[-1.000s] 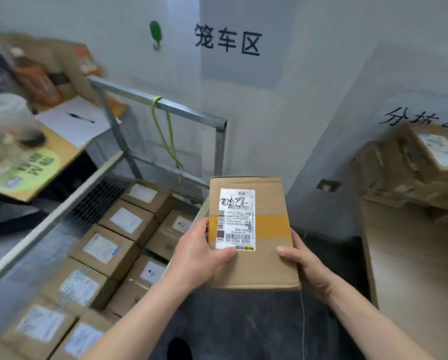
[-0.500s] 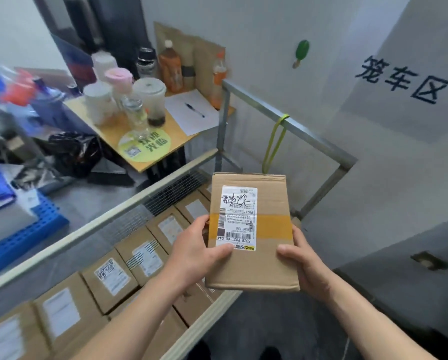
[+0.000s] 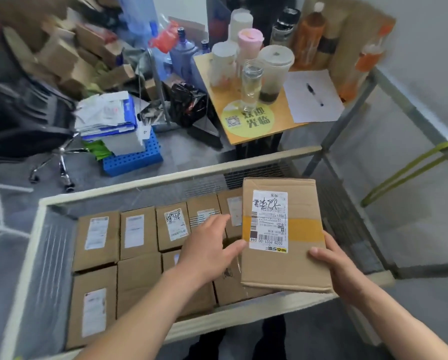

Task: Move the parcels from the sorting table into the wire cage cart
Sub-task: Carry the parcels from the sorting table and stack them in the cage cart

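— While the cart point(image 3: 165, 179) is this full, where should the next one go?
— Its floor is covered by two rows of packed boxes point(image 3: 137, 232), labels up, running from the left end towards the right. The parcel point(image 3: 295, 266) is in the air over the cart's near right corner, above the near rail. It hides whatever lies beneath, so I cannot tell whether there is a gap.
— And the hands?
— The right hand point(image 3: 345, 271) grips the parcel's near right corner, thumb on top. The left hand point(image 3: 207, 248) is open, fingers stretched over the rows, thumb just touching the parcel's left edge.
— So?
— I would look underneath first and put the left hand on that edge. Then lower it flat, square to its neighbours, label point(image 3: 268, 220) up.
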### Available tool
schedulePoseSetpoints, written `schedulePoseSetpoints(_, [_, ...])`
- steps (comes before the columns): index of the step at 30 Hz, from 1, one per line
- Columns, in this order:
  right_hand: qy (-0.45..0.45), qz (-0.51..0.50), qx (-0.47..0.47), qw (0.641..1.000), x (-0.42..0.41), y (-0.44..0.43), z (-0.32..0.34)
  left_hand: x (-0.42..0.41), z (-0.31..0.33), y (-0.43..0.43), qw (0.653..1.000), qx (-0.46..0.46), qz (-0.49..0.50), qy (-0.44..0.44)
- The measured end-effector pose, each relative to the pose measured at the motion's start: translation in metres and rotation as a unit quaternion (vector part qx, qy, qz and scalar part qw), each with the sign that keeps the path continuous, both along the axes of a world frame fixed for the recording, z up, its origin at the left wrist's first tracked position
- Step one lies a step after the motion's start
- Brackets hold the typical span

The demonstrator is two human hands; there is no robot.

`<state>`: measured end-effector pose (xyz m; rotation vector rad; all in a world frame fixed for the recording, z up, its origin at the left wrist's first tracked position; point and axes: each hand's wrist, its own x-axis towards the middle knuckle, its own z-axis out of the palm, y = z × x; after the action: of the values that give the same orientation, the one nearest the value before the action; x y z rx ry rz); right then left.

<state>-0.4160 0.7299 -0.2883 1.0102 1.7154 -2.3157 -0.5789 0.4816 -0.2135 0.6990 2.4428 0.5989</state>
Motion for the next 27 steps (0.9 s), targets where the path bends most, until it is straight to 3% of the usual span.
schedulePoseSetpoints(10, [-0.065,0.127,-0.028,0.989,-0.020,0.033,-0.059,0.019,-0.068,0.006,0.995,-0.085,0.051,-0.008])
schedulePoseSetpoints(21, [-0.114,0.179,-0.058,0.975,-0.037,0.003,-0.138,0.026,-0.149,-0.030,0.985,-0.151,0.063,-0.055])
schedulePoseSetpoints(27, [-0.144,0.186,-0.055,0.970,-0.043,-0.017,-0.178,0.024,-0.184,-0.037,0.985,-0.140,0.062,-0.076])
